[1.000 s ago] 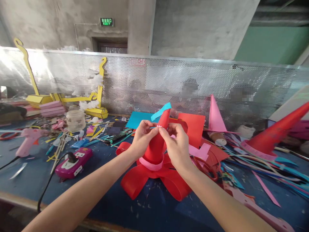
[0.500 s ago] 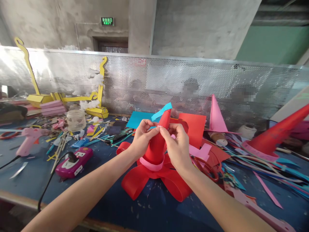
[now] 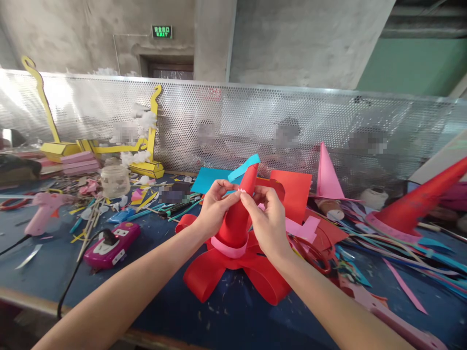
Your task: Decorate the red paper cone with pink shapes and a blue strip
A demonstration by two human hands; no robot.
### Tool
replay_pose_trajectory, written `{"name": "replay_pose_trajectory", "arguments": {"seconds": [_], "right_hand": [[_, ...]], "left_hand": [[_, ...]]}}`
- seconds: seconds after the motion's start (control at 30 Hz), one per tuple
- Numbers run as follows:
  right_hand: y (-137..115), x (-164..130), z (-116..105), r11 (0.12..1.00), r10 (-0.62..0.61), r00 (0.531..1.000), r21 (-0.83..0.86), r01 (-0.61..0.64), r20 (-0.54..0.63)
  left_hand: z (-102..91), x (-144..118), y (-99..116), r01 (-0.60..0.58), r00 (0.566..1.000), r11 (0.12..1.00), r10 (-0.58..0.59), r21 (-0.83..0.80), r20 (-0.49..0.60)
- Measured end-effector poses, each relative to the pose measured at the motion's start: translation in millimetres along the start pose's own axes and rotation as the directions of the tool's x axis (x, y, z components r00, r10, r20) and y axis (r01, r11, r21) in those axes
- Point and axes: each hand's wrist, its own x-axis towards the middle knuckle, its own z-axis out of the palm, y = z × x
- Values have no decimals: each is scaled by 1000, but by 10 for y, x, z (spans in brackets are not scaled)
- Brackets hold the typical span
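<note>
A red paper cone stands in front of me, tilted slightly right, with a pink paper band around its base. Wide red paper loops spread out below it like a bow. My left hand and my right hand grip the cone's upper part from both sides, fingers curled behind. Both thumb tips meet at the front on a small pale, scalloped strip. Near the cone's tip a blue paper strip sticks out to the left.
To the left lie a pink glue gun, a purple power strip and a clear jar. Red scissors, paper strips and another red cone are on the right. A perforated metal panel stands behind.
</note>
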Motion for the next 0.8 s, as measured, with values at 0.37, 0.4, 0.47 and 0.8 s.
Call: {"name": "replay_pose_trajectory", "arguments": {"seconds": [0.37, 0.4, 0.47, 0.8], "right_hand": [[-19, -12, 5, 996, -27, 1000, -82, 27, 0], [-18, -12, 7, 996, -30, 1000, -85, 29, -3], [-15, -14, 7, 995, -36, 999, -89, 35, -7], [-9, -11, -8, 999, 2, 1000, -41, -1, 20]], "left_hand": [[-10, 12, 10, 21, 1000, 999, -22, 46, 21], [-5, 14, 12, 31, 999, 998, -32, 52, 25], [10, 15, 21, 62, 998, 996, -63, 59, 19], [-27, 20, 17, 95, 995, 995, -95, 16, 3]]}}
